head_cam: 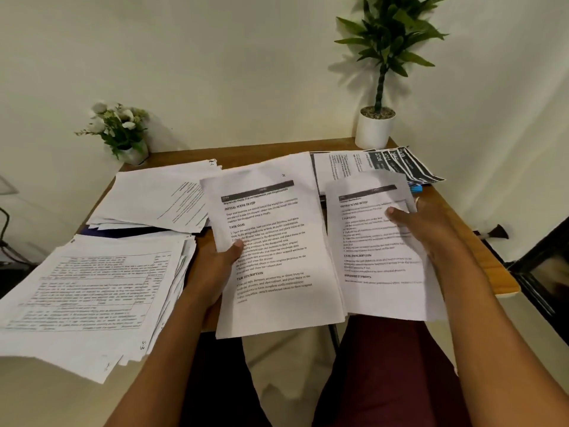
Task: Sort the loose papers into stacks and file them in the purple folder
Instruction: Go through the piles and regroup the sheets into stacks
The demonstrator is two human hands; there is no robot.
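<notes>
My left hand [212, 266] grips a stack of printed pages [271, 257] by its left edge, thumb on top, held above the table's front edge. My right hand [428, 226] holds a single printed sheet [378, 257] just to the right, thumb on its face. A thick stack of pages with tables [92, 297] lies at the near left. Another white stack [154, 198] lies behind it, with a dark purple folder edge [123, 232] showing beneath. Papers with black number labels [385, 163] lie at the far right.
The wooden table [480, 251] stands against a cream wall. A small white-flower pot [123, 134] is at the back left, a tall green plant in a white pot [374, 127] at the back right. A blue item [415, 188] peeks from under the right papers.
</notes>
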